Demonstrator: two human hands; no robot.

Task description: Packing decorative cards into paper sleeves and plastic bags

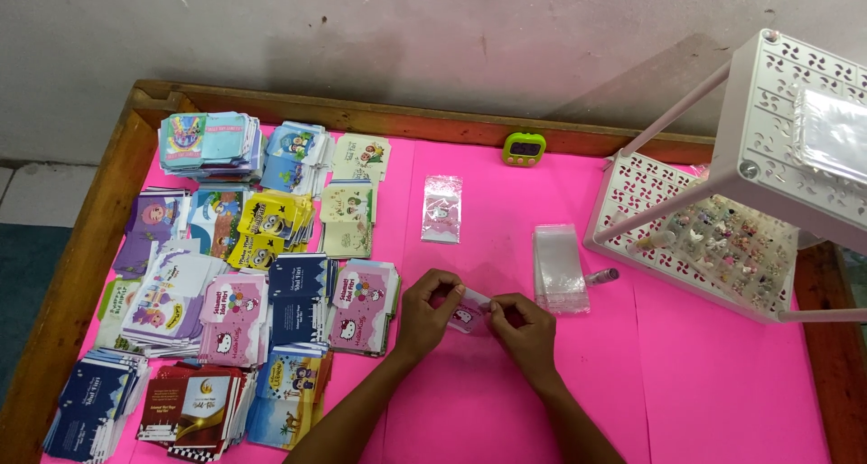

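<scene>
Step in hand: bagging. Left hand (424, 315) and right hand (526, 329) pinch a small pink packet (467, 316) between closed fingers, low over the pink table (704, 392). Next move likely calls for a steady pinch at the open edge. Nearby: clear sleeves (558, 267), a finished packet (442, 208), card stacks (237, 292), white rack (713, 238). Nothing obstructs.

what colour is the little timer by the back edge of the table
Lime green with a dark screen, the small rounded timer; the head view shows it.
</scene>
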